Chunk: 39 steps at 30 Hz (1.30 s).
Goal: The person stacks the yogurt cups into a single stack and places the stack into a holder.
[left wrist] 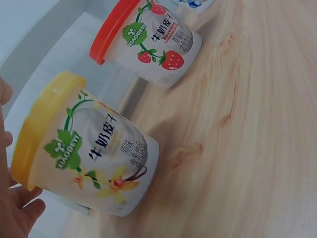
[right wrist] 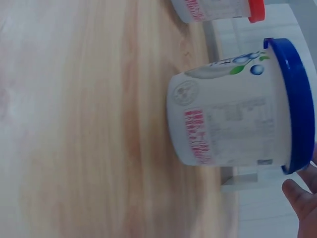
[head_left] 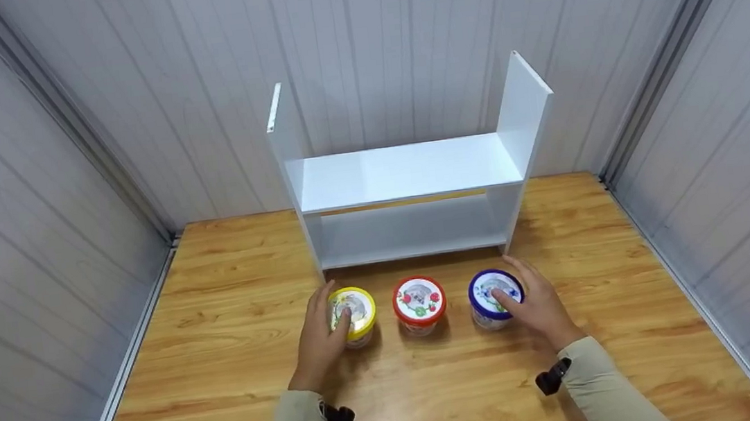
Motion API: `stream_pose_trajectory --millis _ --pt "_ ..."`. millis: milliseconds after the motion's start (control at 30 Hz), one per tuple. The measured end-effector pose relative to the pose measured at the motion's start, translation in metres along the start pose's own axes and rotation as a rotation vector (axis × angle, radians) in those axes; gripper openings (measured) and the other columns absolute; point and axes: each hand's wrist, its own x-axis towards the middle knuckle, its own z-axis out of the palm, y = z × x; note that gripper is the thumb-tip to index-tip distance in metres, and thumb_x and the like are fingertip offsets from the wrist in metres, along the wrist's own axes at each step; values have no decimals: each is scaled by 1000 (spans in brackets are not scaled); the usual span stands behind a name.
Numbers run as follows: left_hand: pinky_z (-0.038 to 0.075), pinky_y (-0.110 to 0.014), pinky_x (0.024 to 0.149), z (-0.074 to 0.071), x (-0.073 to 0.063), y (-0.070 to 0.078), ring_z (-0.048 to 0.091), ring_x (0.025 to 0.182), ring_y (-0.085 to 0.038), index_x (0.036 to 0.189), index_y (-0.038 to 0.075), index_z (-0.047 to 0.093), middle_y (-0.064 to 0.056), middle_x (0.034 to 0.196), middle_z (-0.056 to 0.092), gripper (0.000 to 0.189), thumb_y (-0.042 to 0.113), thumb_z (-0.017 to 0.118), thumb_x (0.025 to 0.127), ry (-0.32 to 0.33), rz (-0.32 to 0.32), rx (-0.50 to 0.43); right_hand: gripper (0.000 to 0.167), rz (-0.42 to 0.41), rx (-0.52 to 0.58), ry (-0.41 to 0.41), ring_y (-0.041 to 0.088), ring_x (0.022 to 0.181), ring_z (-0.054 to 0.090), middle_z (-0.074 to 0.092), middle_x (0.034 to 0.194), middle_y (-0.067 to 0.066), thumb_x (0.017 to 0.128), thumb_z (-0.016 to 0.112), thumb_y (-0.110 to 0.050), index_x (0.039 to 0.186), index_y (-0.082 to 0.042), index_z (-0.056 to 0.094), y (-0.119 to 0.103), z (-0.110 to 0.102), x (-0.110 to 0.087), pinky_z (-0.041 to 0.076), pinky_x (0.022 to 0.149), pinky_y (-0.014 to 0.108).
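the step in hand looks to be placing or taking hold of the two outer tubs; which of these, one moment cannot tell. the left hand point(head_left: 321, 342) is at the white tapered tub with a yellow round lid point(left wrist: 94, 148), on the left of the row, its thumb over the lid and its fingers along the left side. the fingers look relaxed and spread rather than clenched, and no firm grasp shows. the right hand point(head_left: 543, 308) is likewise loose at the white tapered tub with a blue round lid point(right wrist: 233, 109), on the right, thumb over the lid and fingers reaching past its far right edge. between them, apart from both hands, stands the white tapered tub with a red round lid point(head_left: 419, 303), strawberries printed on its side. all three stand upright on the light-brown wood-grain tabletop point(head_left: 236, 350), just in front of the near edge of the white two-tier shelf unit point(head_left: 409, 170). if a lift is wanted, the next move would call for a firmer hold under each rim; if not, for drawing both hands away without tipping the tubs.
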Motion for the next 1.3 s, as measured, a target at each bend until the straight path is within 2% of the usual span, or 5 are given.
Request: stream_pose_trajectory --millis 300,533,867,1133,1300 --pt "24 -49 122 9 -9 -14 32 147 -27 157 12 33 -16 157 38 60 17 58 103 35 -53 -222 77 41 251 31 37 145 36 40 156 17 94 74 -38 155 -8 37 17 9 -6 32 117 56" --pt "21 -53 121 16 -17 -19 31 147 -30 160 18 22 -14 161 33 77 10 66 97 4 -60 -417 75 69 415 39 33 147 34 41 156 18 95 74 -27 155 -3 36 27 15 -11 28 120 51" --pt "23 -54 120 23 -29 -32 34 144 -35 161 9 15 -21 157 35 89 18 73 94 -26 -141 -422 76 228 519 19 30 153 20 29 164 11 98 69 -35 159 -9 30 33 25 -17 18 124 49" --pt "28 -48 118 26 -30 -36 34 143 -31 162 10 12 -19 158 33 85 12 67 97 -43 -127 -481 67 202 597 46 28 151 22 29 163 13 102 62 -22 159 -6 29 36 32 -21 20 124 48" --pt "32 -46 117 18 -31 -24 35 143 -34 161 6 13 -23 156 35 83 12 66 98 -58 -122 -471 67 210 585 71 30 151 23 30 162 15 102 63 -19 159 -5 29 37 35 -22 20 123 49"
